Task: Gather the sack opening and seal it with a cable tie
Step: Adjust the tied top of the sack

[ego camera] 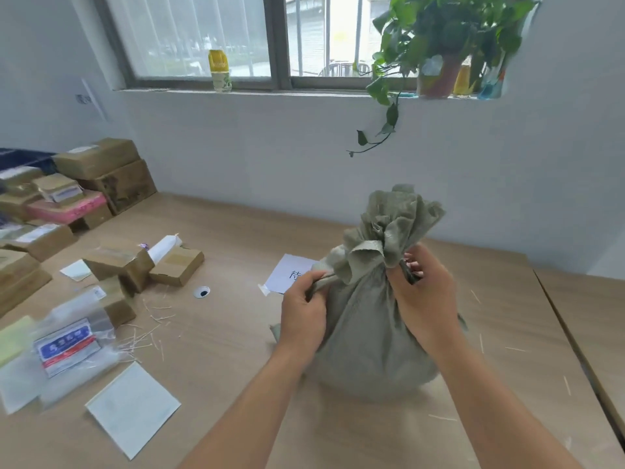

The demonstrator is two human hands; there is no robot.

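1. Left hand (306, 308) is clamped on a grey strip, likely the cable tie (321, 282), at the neck's 9 o'clock.
2. Sack (368, 319) is stood on the table (220, 333); opening is gathered, ruffle at 12 o'clock.
3. Right hand (426, 296) is pinched on a dark end at 3 o'clock; cinching is judged unfinished.

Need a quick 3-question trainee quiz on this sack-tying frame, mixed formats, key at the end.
1. True or false: the sack lies flat on the table with its opening spread wide.
2. Multiple choice: where is the right hand? A) on the windowsill B) at the sack's gathered neck C) on a cardboard box
3. Fill in: the left hand grips a strip on the ____ side of the neck.

Key: 1 false (upright, opening bunched); 2 B; 3 left.
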